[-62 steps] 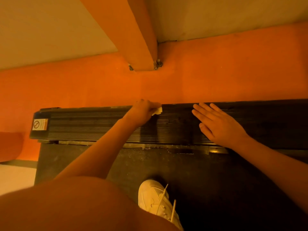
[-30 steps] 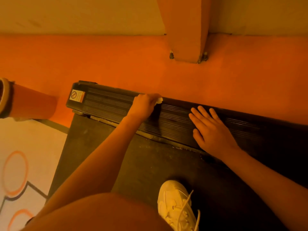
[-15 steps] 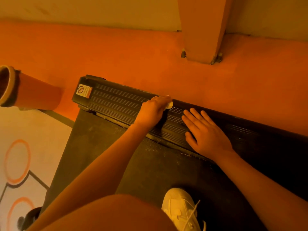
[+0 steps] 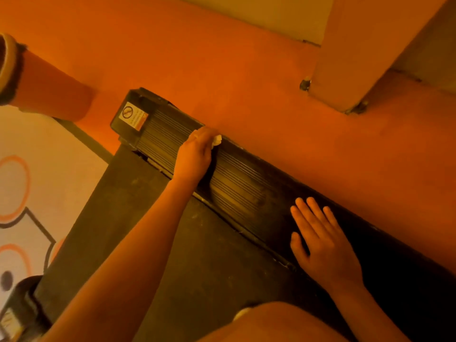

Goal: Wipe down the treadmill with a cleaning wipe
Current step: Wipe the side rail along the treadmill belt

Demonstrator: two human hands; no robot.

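Observation:
The treadmill's black ribbed side rail (image 4: pixel 237 191) runs diagonally from upper left to lower right, beside the dark running belt (image 4: pixel 158 243). My left hand (image 4: pixel 196 154) grips a small crumpled white wipe (image 4: pixel 217 139) and presses it on the rail's far edge, not far from the rail's end cap with its warning sticker (image 4: pixel 132 116). My right hand (image 4: pixel 320 243) lies flat on the rail further right, fingers straight and spread.
Orange floor (image 4: pixel 271 107) borders the rail's far side. An orange post base (image 4: pixel 350 70) with bolts stands at the upper right. An orange cylinder (image 4: pixel 47 87) lies at the upper left. White flooring with orange circles (image 4: pixel 22 193) is at the left.
My left hand has slid the wipe along the rail toward the sticker end. The right hand stayed flat on the rail, so the hands are further apart. The view has tilted.

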